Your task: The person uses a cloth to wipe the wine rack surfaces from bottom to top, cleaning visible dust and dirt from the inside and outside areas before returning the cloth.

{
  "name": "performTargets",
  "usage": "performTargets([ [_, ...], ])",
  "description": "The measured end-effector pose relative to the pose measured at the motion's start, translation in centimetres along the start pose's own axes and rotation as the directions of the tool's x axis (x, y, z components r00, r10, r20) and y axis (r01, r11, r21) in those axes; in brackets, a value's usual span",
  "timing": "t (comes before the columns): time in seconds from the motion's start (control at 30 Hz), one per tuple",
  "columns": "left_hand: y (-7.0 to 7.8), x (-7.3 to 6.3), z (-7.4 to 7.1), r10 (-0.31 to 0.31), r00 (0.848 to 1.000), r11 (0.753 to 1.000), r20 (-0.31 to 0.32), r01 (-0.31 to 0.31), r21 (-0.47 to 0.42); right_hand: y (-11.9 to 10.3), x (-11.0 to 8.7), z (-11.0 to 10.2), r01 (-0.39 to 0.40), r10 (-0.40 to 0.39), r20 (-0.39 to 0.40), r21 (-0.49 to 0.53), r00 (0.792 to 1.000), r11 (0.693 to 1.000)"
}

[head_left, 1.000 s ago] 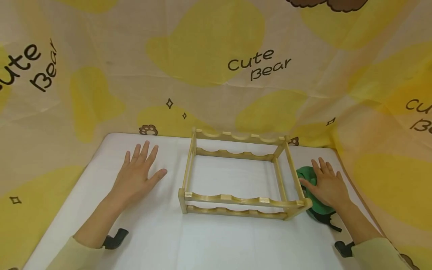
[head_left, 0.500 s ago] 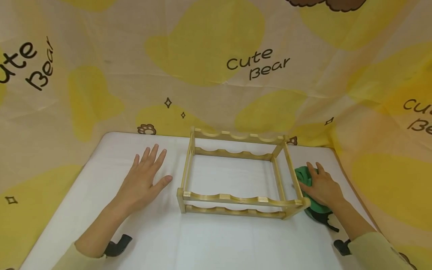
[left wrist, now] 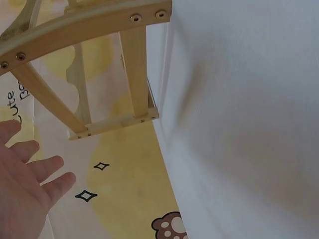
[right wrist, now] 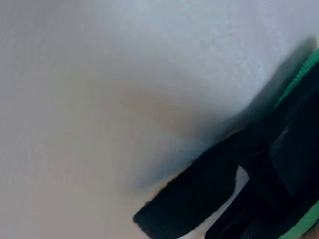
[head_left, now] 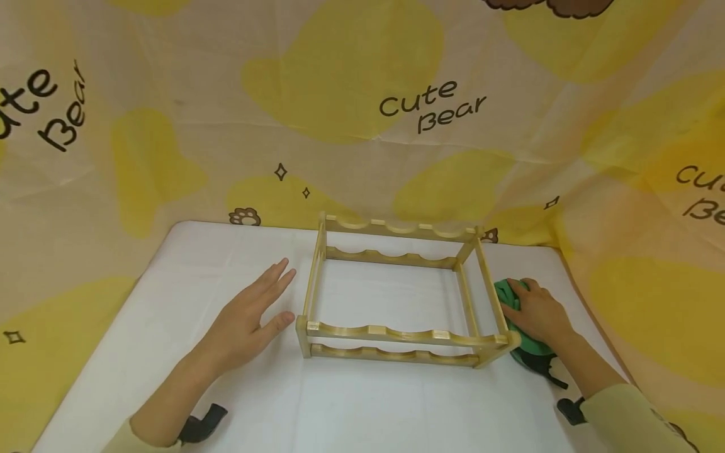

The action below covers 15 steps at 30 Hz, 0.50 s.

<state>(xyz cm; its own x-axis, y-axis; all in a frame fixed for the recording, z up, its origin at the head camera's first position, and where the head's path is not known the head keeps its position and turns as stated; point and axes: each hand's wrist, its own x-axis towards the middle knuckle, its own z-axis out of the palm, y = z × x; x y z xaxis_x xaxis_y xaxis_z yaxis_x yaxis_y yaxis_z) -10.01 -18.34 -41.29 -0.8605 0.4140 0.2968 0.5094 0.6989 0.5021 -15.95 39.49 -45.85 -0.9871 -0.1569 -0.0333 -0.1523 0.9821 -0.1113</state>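
A pale wooden bottle rack (head_left: pixel 376 332) with scalloped rails stands on the white table, its bays holding nothing. My left hand (head_left: pixel 243 324) hovers just left of the rack, fingers extended towards its left end. In the left wrist view, those fingers (left wrist: pixel 52 184) are spread apart and a gap separates them from the rack's end frame (left wrist: pixel 89 27). To the right of the rack, my right hand (head_left: pixel 540 318) grips a bunched green fabric item (head_left: pixel 532 345) with curled fingers. A black strap (right wrist: pixel 194 189) trails from it in the right wrist view, where the hand itself is hidden.
Behind and beside the white table (head_left: pixel 362 409) hangs a yellow patterned cloth (head_left: pixel 345 75) with bear lettering. Dark curved pieces (head_left: pixel 204 425) show beside both wrists. The table's right edge runs close to my right arm.
My left hand has moved right and nearer, closer to the rack. My right hand's fingers, straight before, have curled onto the green fabric item. The rack has stayed put.
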Motion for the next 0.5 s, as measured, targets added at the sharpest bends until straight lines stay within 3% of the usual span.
performTargets([
  [0.27, 0.7, -0.5, 0.9, 0.074, 0.995, 0.997, -0.065, -0.074, 0.0, -0.5, -0.1, -0.1, -0.014, 0.014, -0.004, 0.004, 1.0, 1.0],
  [0.5, 0.7, -0.4, 1.7, 0.168, 0.973, 0.984, -0.16, -0.175, -0.027, -0.4, 0.0, 0.1, -0.007, 0.008, -0.029, 0.034, 1.0, 0.999],
])
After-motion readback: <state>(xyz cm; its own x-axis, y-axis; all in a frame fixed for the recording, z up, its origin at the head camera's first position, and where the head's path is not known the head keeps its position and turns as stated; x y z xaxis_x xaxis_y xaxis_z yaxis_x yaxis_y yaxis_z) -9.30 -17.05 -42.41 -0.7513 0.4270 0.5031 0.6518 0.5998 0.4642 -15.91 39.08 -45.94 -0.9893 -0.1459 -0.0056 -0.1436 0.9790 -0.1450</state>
